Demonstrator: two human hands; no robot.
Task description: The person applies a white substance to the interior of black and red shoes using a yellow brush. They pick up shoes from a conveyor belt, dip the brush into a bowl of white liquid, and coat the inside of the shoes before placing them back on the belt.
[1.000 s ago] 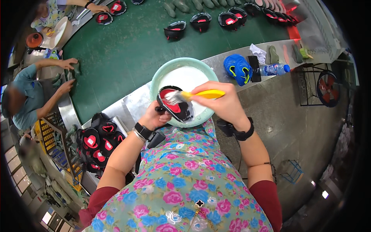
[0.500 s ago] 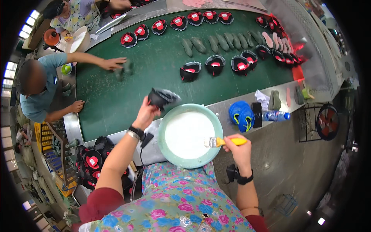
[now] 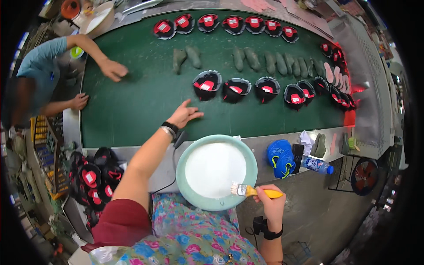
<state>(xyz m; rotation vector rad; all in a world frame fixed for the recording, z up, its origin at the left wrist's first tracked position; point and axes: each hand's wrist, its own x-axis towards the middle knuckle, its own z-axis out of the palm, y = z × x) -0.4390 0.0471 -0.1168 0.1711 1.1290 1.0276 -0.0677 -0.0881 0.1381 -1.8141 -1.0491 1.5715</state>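
Note:
My left hand (image 3: 186, 115) is over the green work surface (image 3: 145, 115), empty, with its fingers spread. Just beyond its fingertips rests a black and red shoe upper (image 3: 206, 85), at the left end of the nearer row. My right hand (image 3: 270, 204) grips a paintbrush (image 3: 264, 193) by its yellow handle. The brush's bristles, coated white, are over the right part of a pale green basin (image 3: 182, 180). White liquid (image 3: 214, 170) fills much of that basin, which is in front of my flowered apron (image 3: 190, 229).
Several dark green foot-shaped pieces (image 3: 281, 64) lie between two rows of shoe uppers. A co-worker's hand (image 3: 114, 70) hovers at the left. More uppers (image 3: 95, 176) are piled near my left arm. Blue shoes (image 3: 281, 158) and a water bottle (image 3: 318, 165) are at the right.
My left hand has put down and let go of the shoe upper. The co-worker's hand has drawn back from a green foot-shaped pair. My right hand still holds the paintbrush at the basin.

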